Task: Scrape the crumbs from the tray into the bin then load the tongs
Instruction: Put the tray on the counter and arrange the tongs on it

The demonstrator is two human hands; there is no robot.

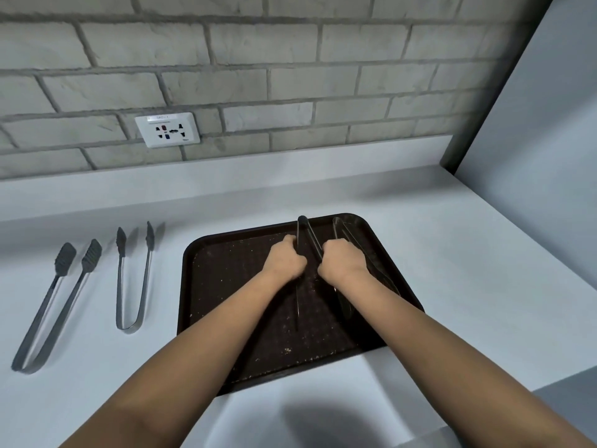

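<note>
A dark brown tray (232, 273) dotted with crumbs lies on the white counter. Two pairs of dark tongs lie on it. My left hand (284, 258) has its fingers curled round one arm of the middle tongs (307, 234). My right hand (342, 260) grips the same tongs from the right side. The second pair of dark tongs (352, 234) lies along the tray's right edge, partly hidden under my right forearm.
Two more pairs of grey tongs lie on the counter to the left: a long pair (55, 302) and a shorter pair (134, 276). A brick wall with a power socket (167, 129) runs behind. The counter's front edge drops off at bottom right.
</note>
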